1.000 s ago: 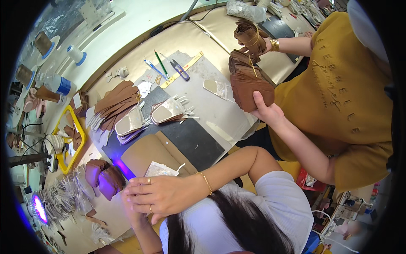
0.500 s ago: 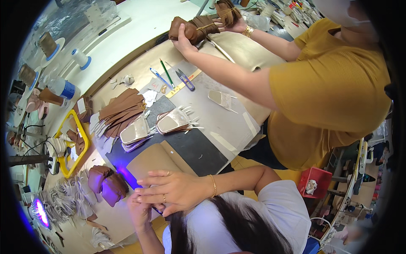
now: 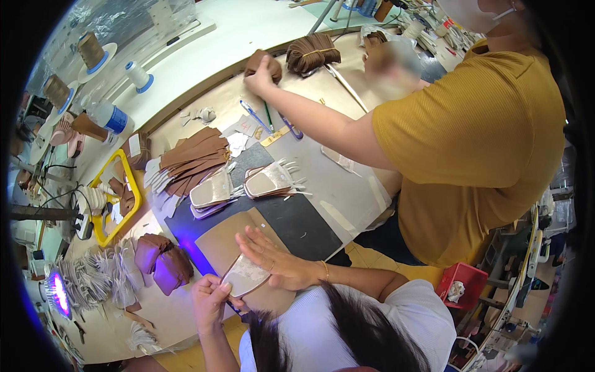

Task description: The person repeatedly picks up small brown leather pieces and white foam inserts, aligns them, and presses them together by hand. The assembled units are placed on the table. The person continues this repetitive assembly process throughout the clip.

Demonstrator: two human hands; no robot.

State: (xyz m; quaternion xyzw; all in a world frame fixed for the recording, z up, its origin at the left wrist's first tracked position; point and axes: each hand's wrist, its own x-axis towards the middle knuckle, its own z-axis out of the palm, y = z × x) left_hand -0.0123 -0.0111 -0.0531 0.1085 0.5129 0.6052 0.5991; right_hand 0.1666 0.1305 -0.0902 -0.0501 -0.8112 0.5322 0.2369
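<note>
My left hand (image 3: 209, 302) pinches the edge of a pale, glossy, rounded shoe piece (image 3: 248, 273) with a brown rim. Across its right side lies my right hand (image 3: 273, 260), fingers stretched out and flat; its palm side is hidden. Under both is a brown sheet of board (image 3: 214, 239) on a dark mat (image 3: 310, 223). Just beyond, two stacks of similar pale pieces with white strips, a left stack (image 3: 211, 191) and a right stack (image 3: 269, 180), rest on the mat. A pile of brown strips (image 3: 195, 152) lies behind them.
Brown folded bundles (image 3: 164, 263) and white strips (image 3: 87, 282) lie at left, near a glowing purple lamp (image 3: 59, 294) and a yellow frame-like tray (image 3: 133, 192). Across the table a co-worker in a mustard top (image 3: 465, 142) handles brown bundles. Pens and snips (image 3: 291, 126) lie mid-table.
My right hand has turned and moved slightly right, baring the pale piece, which my left hand now visibly pinches. The co-worker's hands have drawn apart, leaving one tied brown bundle on the table.
</note>
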